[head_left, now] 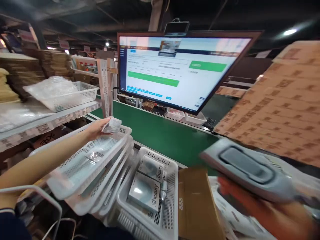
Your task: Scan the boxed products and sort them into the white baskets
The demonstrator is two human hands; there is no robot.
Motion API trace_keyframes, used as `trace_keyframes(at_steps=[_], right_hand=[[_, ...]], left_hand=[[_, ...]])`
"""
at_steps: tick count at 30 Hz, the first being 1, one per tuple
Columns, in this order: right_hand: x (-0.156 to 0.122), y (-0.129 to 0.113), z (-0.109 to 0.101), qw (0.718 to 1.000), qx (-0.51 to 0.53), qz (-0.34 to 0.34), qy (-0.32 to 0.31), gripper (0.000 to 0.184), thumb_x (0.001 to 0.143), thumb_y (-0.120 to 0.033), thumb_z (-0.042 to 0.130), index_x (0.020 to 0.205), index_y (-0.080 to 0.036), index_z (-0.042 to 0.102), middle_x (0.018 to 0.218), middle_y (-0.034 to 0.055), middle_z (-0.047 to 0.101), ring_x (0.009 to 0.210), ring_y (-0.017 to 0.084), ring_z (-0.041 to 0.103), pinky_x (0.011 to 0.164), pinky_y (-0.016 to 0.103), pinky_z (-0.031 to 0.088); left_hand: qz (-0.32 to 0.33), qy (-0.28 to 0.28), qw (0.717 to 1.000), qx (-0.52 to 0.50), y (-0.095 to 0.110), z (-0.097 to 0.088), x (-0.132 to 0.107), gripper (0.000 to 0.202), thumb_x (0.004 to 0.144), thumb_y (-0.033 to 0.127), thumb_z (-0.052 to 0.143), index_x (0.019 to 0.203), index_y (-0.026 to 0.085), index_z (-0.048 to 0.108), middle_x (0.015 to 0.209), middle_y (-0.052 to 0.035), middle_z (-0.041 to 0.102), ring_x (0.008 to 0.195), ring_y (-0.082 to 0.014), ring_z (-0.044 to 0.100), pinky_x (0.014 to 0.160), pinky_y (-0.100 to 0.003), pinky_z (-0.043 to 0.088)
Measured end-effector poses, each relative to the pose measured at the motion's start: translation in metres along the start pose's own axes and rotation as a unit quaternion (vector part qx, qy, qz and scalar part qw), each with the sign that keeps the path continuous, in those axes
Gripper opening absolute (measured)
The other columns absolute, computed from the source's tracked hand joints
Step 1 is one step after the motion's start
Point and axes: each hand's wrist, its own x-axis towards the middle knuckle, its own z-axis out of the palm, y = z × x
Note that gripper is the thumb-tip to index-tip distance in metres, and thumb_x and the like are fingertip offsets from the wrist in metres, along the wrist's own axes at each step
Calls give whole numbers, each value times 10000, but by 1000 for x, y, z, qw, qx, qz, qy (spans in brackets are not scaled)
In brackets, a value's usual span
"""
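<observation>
My left hand (pixel 98 128) reaches forward over a tilted stack of white perforated baskets (pixel 82 166) and pinches a small clear-wrapped packet (pixel 112 125) at the top basket's far rim. Another small shiny packet (pixel 93 156) lies inside that top basket. My right hand (pixel 270 213) is at the lower right, blurred, wrapped round the grip of a grey handheld scanner (pixel 247 165) that points left. Between the hands stands a white basket (pixel 162 186) holding pale boxes printed "Beauty" (pixel 145 191).
A large monitor (pixel 180 71) with green bars stands behind a green conveyor belt (pixel 162 133). Brown cardboard (pixel 197 203) lies beside the basket. Printed flat cartons (pixel 282 103) are stacked at right. A shelf at left carries a white basket of plastic bags (pixel 62 91).
</observation>
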Motion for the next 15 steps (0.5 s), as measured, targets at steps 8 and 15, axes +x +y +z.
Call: trace_keyframes(at_steps=[8, 15], right_hand=[[41, -19, 70, 973, -157, -112, -124, 206, 770, -173, 645, 963, -230, 605, 1019, 55, 648, 756, 198, 596, 650, 321, 450], [51, -19, 80, 982, -103, -109, -115, 168, 848, -220, 672, 954, -239, 543, 1025, 45, 607, 827, 201, 573, 705, 315, 415]], left_hand=[[4, -207, 975, -85, 20, 77, -15, 559, 907, 573, 843, 1313, 197, 764, 1400, -149, 795, 1260, -390, 769, 974, -483, 701], [45, -258, 962, 73, -3, 109, -22, 755, 793, 713, 862, 1359, 234, 722, 1358, -159, 803, 1241, -429, 764, 917, -501, 707]])
